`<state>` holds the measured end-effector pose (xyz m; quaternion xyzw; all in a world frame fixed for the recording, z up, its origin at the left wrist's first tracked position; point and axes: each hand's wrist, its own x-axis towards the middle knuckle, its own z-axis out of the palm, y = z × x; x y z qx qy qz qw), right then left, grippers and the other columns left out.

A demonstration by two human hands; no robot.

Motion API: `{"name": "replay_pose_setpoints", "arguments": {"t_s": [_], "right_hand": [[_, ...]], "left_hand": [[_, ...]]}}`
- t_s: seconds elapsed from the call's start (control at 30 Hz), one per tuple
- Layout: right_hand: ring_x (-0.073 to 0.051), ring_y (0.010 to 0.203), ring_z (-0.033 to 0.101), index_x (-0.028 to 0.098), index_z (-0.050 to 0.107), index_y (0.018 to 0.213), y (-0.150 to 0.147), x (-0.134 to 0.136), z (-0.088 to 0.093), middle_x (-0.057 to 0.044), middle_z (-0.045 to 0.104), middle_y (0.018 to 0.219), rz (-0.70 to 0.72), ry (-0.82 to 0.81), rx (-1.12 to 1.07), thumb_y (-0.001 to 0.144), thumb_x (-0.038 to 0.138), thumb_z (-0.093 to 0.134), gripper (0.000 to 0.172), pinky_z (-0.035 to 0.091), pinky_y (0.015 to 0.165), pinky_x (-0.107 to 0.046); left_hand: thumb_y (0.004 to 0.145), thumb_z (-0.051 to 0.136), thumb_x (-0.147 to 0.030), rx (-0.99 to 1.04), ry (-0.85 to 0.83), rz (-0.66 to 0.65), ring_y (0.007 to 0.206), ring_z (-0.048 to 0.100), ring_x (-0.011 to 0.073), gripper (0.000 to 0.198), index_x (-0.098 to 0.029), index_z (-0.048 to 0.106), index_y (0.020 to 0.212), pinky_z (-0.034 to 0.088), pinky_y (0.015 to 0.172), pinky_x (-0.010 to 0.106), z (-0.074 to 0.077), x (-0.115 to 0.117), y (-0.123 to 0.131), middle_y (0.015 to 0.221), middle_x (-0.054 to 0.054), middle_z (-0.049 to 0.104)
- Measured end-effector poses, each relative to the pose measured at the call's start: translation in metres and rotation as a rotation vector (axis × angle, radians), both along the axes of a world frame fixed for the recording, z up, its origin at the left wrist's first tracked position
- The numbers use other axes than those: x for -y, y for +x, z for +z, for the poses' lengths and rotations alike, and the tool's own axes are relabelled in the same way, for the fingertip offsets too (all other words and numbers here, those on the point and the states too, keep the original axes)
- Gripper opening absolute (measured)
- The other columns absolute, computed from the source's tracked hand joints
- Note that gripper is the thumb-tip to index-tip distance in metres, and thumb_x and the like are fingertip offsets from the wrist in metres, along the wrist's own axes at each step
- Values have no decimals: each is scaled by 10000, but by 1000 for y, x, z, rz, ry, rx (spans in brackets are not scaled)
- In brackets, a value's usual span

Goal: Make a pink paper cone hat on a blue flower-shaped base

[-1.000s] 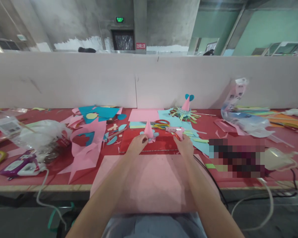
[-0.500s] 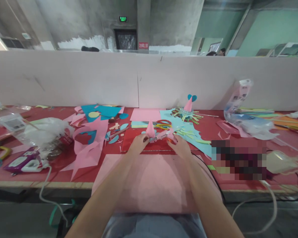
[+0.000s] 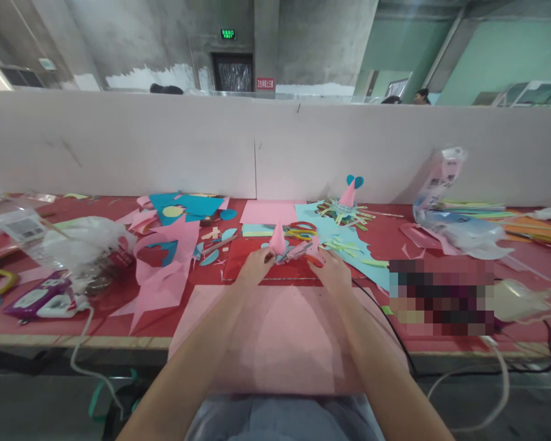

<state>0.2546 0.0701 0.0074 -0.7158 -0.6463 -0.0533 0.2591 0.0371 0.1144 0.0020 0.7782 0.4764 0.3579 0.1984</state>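
Note:
Over a red board [image 3: 248,267] my left hand [image 3: 258,264] is closed at the base of a small pink paper cone [image 3: 278,239]. My right hand [image 3: 331,268] grips the orange handles of scissors [image 3: 316,261], whose blades reach left toward the cone's base. Pink paper [image 3: 313,246] lies beside the blades near my right fingers. Whether the blades touch the cone's base is too small to tell. Another pair of scissors with red and yellow handles [image 3: 303,230] rests just behind.
Pink cutouts [image 3: 165,269] and a plastic bag [image 3: 89,248] lie left, near a purple-and-white device [image 3: 43,300]. A finished-looking pink cone with blue ears [image 3: 348,195] stands behind right. Black cable [image 3: 386,318] runs at right; a white partition [image 3: 165,147] rises behind.
The scissors' blades have shifted slightly near the cone's base, and my right hand has moved a little. My left hand stays at the cone.

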Motion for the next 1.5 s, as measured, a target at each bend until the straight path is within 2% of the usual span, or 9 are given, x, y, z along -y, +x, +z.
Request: {"name": "replay_pose_setpoints", "arguments": {"t_s": [0.27,0.6,0.87,1.13,1.5], "right_hand": [[-202,1035,556,225,545,1206,1,-4,-8,-70,591,1170,23,31,-25,818,403,545,426,457,774,-268],[-216,1032,575,236,577,1188,5,-5,-8,-68,600,1181,33,28,-41,797,324,577,400,480,747,-281],[-190,971,591,240,565,1198,5,-3,-6,-51,601,1178,3,8,-58,798,355,569,416,463,731,-265],[-219,1005,577,222,551,1215,8,-4,0,-71,599,1170,-80,-143,-103,794,432,533,471,452,772,-295],[-224,1024,565,230,554,1214,12,-2,5,-73,585,1176,-150,-184,-135,789,418,525,466,444,767,-296]], "left_hand": [[794,518,-230,-4,7,2,728,602,143,103,-190,611,778,446,680,239,2,0,1,769,17,655],[792,523,-212,0,-5,5,738,610,134,92,-191,613,783,448,694,225,1,-1,1,783,10,664],[794,520,-219,-1,5,-1,719,602,131,100,-191,614,782,444,683,228,-1,-2,0,775,11,660],[791,514,-231,15,4,5,731,600,138,111,-197,619,791,442,679,237,-1,-2,-1,781,12,660],[793,507,-212,17,-29,-6,773,617,145,110,-198,616,803,454,710,240,2,1,-1,813,19,673]]}}
